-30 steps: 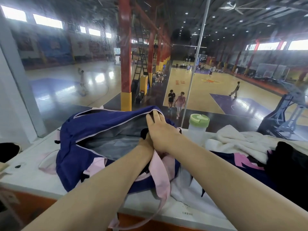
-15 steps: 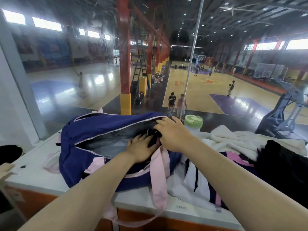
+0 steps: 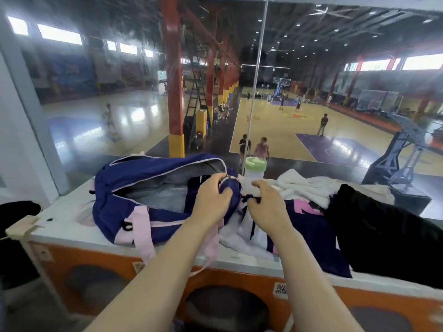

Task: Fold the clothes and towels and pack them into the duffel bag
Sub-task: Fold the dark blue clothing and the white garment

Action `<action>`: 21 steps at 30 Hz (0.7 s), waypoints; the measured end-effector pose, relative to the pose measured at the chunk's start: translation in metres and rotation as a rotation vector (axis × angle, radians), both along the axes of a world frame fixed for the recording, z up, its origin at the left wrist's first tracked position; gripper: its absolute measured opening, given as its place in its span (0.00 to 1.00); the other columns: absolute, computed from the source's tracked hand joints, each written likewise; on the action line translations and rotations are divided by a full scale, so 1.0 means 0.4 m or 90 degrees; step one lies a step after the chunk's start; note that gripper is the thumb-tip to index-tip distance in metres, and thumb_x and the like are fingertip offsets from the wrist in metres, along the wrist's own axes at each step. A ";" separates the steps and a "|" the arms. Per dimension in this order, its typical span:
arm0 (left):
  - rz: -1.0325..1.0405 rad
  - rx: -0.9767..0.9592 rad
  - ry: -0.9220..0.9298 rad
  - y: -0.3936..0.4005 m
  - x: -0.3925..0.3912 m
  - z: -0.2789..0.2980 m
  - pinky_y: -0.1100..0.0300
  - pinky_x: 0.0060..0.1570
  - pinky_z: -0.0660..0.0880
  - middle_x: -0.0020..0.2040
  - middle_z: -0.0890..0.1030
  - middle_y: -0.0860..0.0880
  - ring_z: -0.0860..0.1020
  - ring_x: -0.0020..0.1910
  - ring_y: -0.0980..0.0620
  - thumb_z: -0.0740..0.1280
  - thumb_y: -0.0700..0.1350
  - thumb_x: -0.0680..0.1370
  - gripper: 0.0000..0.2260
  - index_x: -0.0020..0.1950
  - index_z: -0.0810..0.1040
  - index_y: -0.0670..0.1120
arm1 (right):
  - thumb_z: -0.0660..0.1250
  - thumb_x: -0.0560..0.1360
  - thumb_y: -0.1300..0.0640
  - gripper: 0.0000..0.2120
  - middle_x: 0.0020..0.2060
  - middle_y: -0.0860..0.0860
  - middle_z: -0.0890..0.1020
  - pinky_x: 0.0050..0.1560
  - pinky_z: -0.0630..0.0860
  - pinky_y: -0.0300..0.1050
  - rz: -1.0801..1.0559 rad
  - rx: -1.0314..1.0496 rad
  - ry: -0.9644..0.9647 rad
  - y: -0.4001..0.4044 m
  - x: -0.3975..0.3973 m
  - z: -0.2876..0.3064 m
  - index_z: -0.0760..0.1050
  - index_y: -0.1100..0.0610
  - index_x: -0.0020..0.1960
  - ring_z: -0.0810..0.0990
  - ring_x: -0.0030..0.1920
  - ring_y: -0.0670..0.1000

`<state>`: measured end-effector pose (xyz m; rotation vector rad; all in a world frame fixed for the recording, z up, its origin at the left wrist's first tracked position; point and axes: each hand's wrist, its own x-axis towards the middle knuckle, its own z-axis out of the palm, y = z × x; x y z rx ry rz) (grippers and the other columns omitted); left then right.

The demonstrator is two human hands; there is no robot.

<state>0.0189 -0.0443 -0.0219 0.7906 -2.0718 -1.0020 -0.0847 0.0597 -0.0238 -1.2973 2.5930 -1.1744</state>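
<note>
A navy and pink duffel bag (image 3: 124, 188) lies open on the white counter (image 3: 64, 226), grey lining showing and a dark folded item inside near its right end. My left hand (image 3: 211, 197) grips the bag's right end at the zipper edge. My right hand (image 3: 266, 202) pinches a small dark tab or strap beside that end. To the right lie a navy, white and pink jersey (image 3: 309, 224), a white towel (image 3: 309, 185) and a black garment (image 3: 383, 236).
A clear bottle with a green lid (image 3: 255, 171) stands behind my hands against the glass wall. Pink bag straps (image 3: 146, 245) hang over the counter's front edge. Below is an orange panel (image 3: 96, 271) with round holes. A dark object (image 3: 16, 212) sits at far left.
Both hands have come out of the bag's opening and shifted right to its end. The left now grips the zipper edge and the right pinches the dark tab.
</note>
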 end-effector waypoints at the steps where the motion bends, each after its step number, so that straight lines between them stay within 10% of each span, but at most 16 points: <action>1: -0.003 0.013 -0.005 0.035 -0.012 -0.002 0.60 0.57 0.68 0.62 0.76 0.50 0.74 0.61 0.52 0.62 0.41 0.77 0.18 0.67 0.72 0.48 | 0.63 0.74 0.61 0.22 0.60 0.51 0.79 0.59 0.75 0.54 -0.018 -0.005 -0.029 0.018 0.001 -0.020 0.71 0.53 0.68 0.77 0.59 0.55; 8: 0.021 0.087 -0.118 0.166 -0.066 -0.117 0.50 0.62 0.72 0.65 0.75 0.51 0.73 0.63 0.49 0.62 0.43 0.75 0.22 0.70 0.67 0.51 | 0.63 0.72 0.61 0.18 0.50 0.51 0.81 0.54 0.76 0.54 -0.087 -0.008 -0.036 0.110 0.009 -0.138 0.72 0.54 0.62 0.79 0.51 0.55; 21: 0.031 0.043 -0.318 0.095 -0.113 -0.149 0.48 0.56 0.75 0.57 0.76 0.47 0.75 0.55 0.45 0.62 0.57 0.74 0.23 0.65 0.71 0.49 | 0.63 0.75 0.40 0.32 0.73 0.46 0.67 0.76 0.55 0.53 -0.066 0.095 0.065 0.135 0.007 -0.220 0.60 0.48 0.75 0.63 0.73 0.50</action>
